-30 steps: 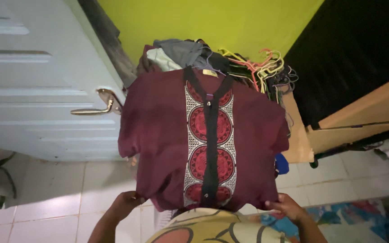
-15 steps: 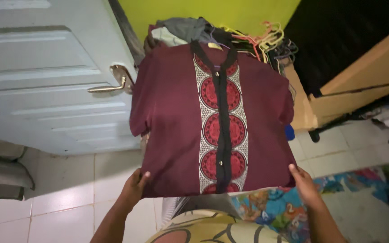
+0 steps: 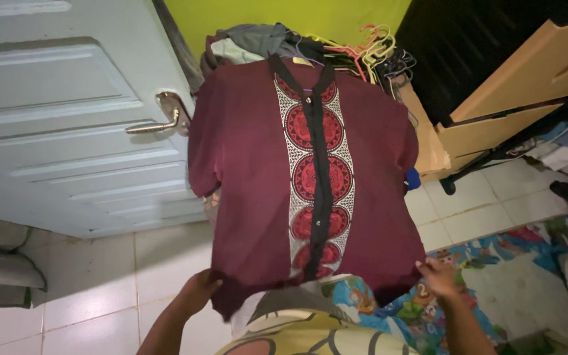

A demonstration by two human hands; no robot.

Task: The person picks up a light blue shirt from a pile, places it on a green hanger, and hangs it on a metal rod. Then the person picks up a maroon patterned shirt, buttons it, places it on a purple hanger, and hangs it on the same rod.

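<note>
Shirt: maroon short-sleeve, spread flat face-up in front of you, collar end away on the clothes heap, hem toward you. Laid out full width, prob. so both sleeves & the front lie smooth.
L hand: yours, at the lower-left hem corner, fingers curled shut on the cloth edge. Grip at the corner lets you keep that side taut.
R hand: at the lower-right hem corner, fingers pinched on the fabric there. Hands well apart, one per corner, so the hem stays stretched betw. them.
Fabric: thin, soft, matte; hem sags & wrinkles a bit near the L hand.
Front panel: white patterned strip w/ red round medallions stacked down the middle, black button placket thru the centre, black collar band.
Clothes heap: grey & pale garments bunched behind the collar, against the lime-green wall.
Hangers: tangle of thin plastic ones, yellow, pink, dark, just right of the collar.
Door: pale blue-grey, panelled, metal lever handle just left of the shirt's sleeve.
Wood furniture: light boards, flat & angular, right side.
Floor: white glossy tiles; colourful printed mat under the R hand's side.
Underlay: what carries the shirt's middle is hidden, can't tell.
</note>
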